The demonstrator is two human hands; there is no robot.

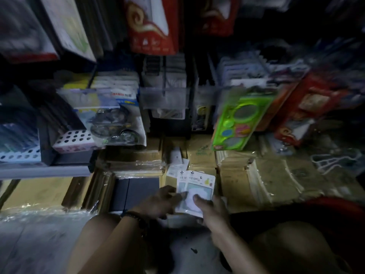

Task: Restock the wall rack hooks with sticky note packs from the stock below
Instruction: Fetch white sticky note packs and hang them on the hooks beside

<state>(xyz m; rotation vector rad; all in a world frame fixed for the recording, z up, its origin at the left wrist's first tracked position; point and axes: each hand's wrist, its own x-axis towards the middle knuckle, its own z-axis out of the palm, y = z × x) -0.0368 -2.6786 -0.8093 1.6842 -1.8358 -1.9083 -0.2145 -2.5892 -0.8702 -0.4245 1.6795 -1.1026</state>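
Observation:
A small stack of sticky note packs, white cards with pale blue pads, is held low in front of me over the brown stock. My right hand grips the stack from below with the thumb on the front pack. My left hand touches the stack's left edge with its fingertips. More white packs stand in a gap between the brown bundles just behind. The rack hooks above carry hanging packets behind clear label holders. The picture is dim and blurred.
Plastic-wrapped brown paper bundles cover the floor level. A green stencil pack hangs to the right, red packets above. A shelf with a dotted box juts out at left. My knees are below.

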